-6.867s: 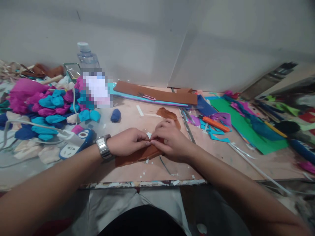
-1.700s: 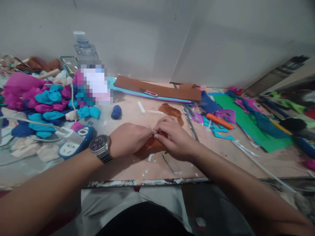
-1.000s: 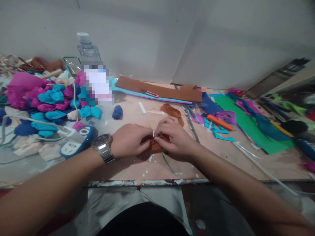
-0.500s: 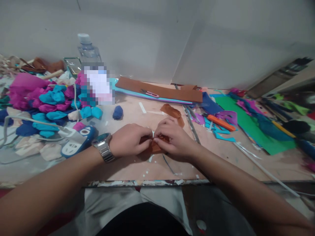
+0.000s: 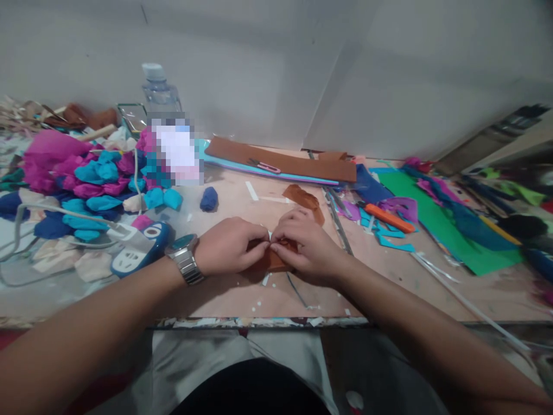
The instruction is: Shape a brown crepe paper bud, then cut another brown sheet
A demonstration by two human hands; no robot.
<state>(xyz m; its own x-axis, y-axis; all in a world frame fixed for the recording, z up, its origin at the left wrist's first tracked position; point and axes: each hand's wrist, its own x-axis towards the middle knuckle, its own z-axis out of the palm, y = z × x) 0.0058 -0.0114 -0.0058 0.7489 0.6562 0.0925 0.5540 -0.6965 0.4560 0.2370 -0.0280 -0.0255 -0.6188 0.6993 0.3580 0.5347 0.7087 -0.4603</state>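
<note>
Both hands meet over the middle of the table, pinching a small piece of brown crepe paper (image 5: 276, 263). My left hand (image 5: 231, 245), with a metal watch at the wrist, grips its left side between thumb and curled fingers. My right hand (image 5: 309, 246) has thumb and fingertips closed on the right side, close to the left fingertips. Much of the brown piece is hidden by the fingers. Just beyond the right hand lies another crumpled brown piece (image 5: 303, 197). A dark blue wrapped bundle (image 5: 209, 199) sits beyond the left hand.
Left of my hands are a blue-and-white power strip (image 5: 142, 249) with a cable and a heap of pink and blue bundles (image 5: 101, 178). A bottle (image 5: 159, 92) stands behind. Small scissors (image 5: 264, 166) lie on a brown strip (image 5: 302, 159). Rightward are an orange cutter (image 5: 389, 218) and green sheet (image 5: 449, 219).
The view has shifted slightly, so the background sits a little farther right and lower. Both hands keep their pinch on the brown paper, with hardly any visible movement.
</note>
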